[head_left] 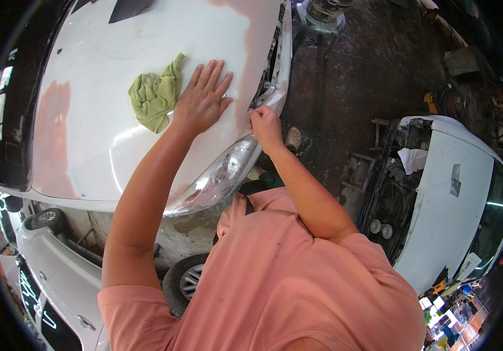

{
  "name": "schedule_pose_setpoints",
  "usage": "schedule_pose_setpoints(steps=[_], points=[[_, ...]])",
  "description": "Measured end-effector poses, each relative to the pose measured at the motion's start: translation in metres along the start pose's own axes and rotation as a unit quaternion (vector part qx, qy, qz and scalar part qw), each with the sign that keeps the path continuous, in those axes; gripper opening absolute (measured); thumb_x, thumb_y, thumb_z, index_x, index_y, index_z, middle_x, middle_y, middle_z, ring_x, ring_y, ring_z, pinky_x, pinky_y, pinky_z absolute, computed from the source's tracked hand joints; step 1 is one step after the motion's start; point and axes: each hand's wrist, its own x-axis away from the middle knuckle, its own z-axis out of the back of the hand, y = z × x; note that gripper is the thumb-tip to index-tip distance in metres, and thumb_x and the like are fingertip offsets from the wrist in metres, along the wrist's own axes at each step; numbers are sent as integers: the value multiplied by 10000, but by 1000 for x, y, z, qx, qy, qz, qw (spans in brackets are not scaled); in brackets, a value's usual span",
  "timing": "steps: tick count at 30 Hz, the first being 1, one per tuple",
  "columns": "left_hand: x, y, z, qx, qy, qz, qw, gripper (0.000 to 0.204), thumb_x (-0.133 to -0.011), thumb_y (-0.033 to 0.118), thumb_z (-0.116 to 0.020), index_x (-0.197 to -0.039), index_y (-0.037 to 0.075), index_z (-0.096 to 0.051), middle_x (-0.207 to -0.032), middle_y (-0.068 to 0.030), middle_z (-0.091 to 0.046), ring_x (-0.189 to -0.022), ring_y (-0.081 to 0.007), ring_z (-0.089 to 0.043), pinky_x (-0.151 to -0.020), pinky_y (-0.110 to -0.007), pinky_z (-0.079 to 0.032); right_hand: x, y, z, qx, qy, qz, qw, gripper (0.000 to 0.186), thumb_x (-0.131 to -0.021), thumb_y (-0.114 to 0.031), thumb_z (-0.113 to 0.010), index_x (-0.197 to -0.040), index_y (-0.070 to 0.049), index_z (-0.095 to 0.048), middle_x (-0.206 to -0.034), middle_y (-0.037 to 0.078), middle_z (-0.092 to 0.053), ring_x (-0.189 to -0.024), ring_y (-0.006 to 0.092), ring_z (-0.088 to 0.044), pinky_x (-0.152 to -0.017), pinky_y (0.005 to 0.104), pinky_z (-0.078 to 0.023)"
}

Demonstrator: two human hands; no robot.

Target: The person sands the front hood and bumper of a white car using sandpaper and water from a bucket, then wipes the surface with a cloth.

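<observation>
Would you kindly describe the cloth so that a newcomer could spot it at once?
Find the white car hood with pinkish patches, upper left. On it, the left hand lies flat, with the cloth just to its left. Crumpled and light green, it differs from the white hood and bare hand.

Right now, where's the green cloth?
In the head view, upper half and left of centre, the green cloth lies crumpled on the white car hood, immediately left of the person's left grip.
</observation>
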Motion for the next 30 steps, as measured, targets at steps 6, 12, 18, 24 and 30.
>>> schedule_pose_setpoints(steps=[6, 12, 18, 24, 30], points=[[1, -2, -1, 5, 1, -2, 1000, 592, -1044, 426, -458, -1525, 83, -431, -1645, -177, -277, -1547, -310, -204, -1277, -468, -137, 3, -6, 1, -17, 3, -3, 1000, 227, -893, -219, -634, -887, 3, -684, -688, 137, -708, -644, 257, -707, -652, 381, -545], [1, -2, 0, 0, -1, -3, 1000, 593, -1042, 433, -460, -1519, 82, -438, -1640, -176, -289, -1544, -310, -216, -1276, -469, -140, 2, -1, 1, -18, -4, 5, 1000, 227, -895, -223, -636, -879, -1, -680, -684, 122, -709, -624, 228, -702, -638, 371, -543], [0, -1, -1, 5, 6, -3, 1000, 593, -1040, 436, -465, -1518, 86, -441, -1639, -174, -294, -1545, -308, -216, -1274, -468, -142, -2, 0, 5, -28, -4, -17, 999, 239, -900, -233, -641, -864, 1, -673, -688, 131, -708, -631, 238, -706, -650, 387, -548], [0, 0, 1, -3, -3, 0, 1000, 592, -1038, 434, -473, -1518, 88, -442, -1639, -174, -293, -1545, -304, -219, -1276, -464, -143, 0, -2, 5, -10, -1, 2, 1000, 248, -899, -238, -651, -869, 8, -673, -712, 159, -710, -689, 293, -716, -693, 418, -549], [0, 0, 1, -2, -6, 5, 1000, 585, -1043, 422, -465, -1526, 93, -433, -1645, -162, -285, -1550, -299, -204, -1281, -461, -131, 4, -4, 6, 16, 3, 9, 1000, 234, -898, -231, -649, -876, 0, -676, -735, 166, -716, -756, 327, -724, -742, 435, -550]])
